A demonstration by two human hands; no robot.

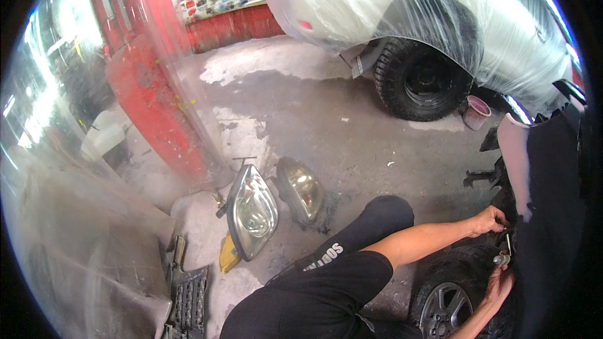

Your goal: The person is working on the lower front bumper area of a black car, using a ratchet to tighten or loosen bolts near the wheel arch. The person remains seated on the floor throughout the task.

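Left hand (490, 220) reaching into dark wheel arch (534, 226), fingers curling closed on something hidden there. Right hand (499, 284) gripping ratchet wrench (504, 252), standing upright just above front tyre (458, 263). Two removed headlights (252, 211) lying on concrete floor (352, 132), well apart from hands.

Both hands work in a tight pocket at the wheel arch: the left hand (488, 220) presses against the dark car body (553, 213), and the right hand (499, 284) holds a metal tool (504, 252) just above the tyre (452, 270), which closes the space from below. The person's bent knee (383, 213) crowds the near side. Open concrete floor (352, 132) lies farther left, up to two headlights (254, 210) lying on it.
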